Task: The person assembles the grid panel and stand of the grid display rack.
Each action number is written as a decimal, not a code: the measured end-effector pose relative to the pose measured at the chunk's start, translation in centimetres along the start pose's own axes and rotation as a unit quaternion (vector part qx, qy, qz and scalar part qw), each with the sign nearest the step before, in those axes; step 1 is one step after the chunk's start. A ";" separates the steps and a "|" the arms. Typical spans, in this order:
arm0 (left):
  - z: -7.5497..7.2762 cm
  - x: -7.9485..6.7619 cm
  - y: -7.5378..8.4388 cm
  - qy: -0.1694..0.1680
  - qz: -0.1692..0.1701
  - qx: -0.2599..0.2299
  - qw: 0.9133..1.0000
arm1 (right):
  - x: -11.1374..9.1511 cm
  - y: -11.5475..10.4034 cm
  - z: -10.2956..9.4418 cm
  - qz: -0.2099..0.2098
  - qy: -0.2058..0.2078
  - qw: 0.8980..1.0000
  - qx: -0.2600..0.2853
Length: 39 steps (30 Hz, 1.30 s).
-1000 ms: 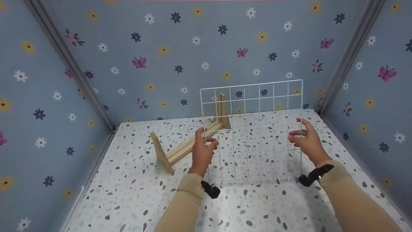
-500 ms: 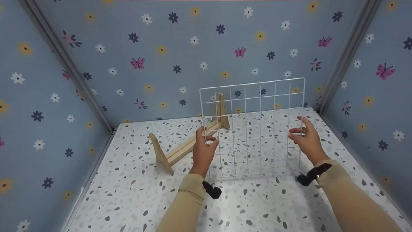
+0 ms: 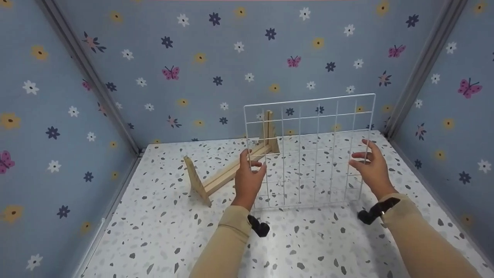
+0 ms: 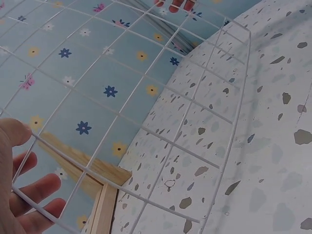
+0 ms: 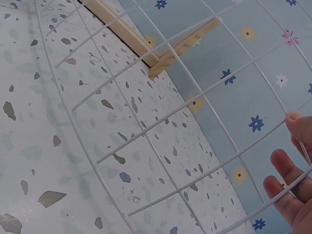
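Observation:
A white wire grid panel stands nearly upright between my two hands. On its left side wire, my left hand grips with thumb and fingers. My right hand holds the opposite side wire at about the same height. In the left wrist view, the left fingers curl about the wires close to the thumb. The right fingers go round the edge wire in the right wrist view. Behind the panel's left side is a wooden stand, with a grooved bar joining two upright ends; my left hand hides part of the bar.
The speckled white tabletop spreads under the panel and stand. Blue flowered walls enclose it at the back and both sides, with grey metal corner posts. Black wrist devices sit at both sleeve cuffs.
The panel's lower edge has swung up and away from me, tilting the panel, while its top edge stays about level. Both hands keep their grip; the stand has not moved.

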<state>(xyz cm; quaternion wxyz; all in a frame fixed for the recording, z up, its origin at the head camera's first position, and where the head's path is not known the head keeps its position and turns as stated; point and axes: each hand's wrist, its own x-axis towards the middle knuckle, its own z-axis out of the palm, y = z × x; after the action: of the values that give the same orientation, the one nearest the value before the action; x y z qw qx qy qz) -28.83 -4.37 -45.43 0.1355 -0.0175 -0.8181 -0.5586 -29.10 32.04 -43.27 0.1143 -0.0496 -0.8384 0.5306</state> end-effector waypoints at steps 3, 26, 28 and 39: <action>0.2 -0.1 0.1 -0.002 0.001 0.002 1.000 | -0.2 0.3 0.0 -0.006 0.009 1.000 0.001; 1.5 0.0 0.2 0.051 0.017 0.051 0.997 | -0.1 0.9 1.1 -0.034 0.038 0.998 0.034; 1.8 0.1 0.2 0.053 0.015 0.054 0.997 | 0.0 1.0 1.1 -0.034 0.041 0.998 0.037; 2.5 -0.1 0.3 0.065 0.004 0.051 0.997 | 0.2 1.6 1.2 -0.033 0.045 0.997 0.044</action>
<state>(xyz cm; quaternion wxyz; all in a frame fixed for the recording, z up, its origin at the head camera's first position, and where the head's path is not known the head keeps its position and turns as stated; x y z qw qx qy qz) -29.14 -1.96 -46.06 0.1919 0.0224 -0.8349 -0.5154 -29.68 31.74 -45.15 0.1711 -0.0410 -0.8094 0.5603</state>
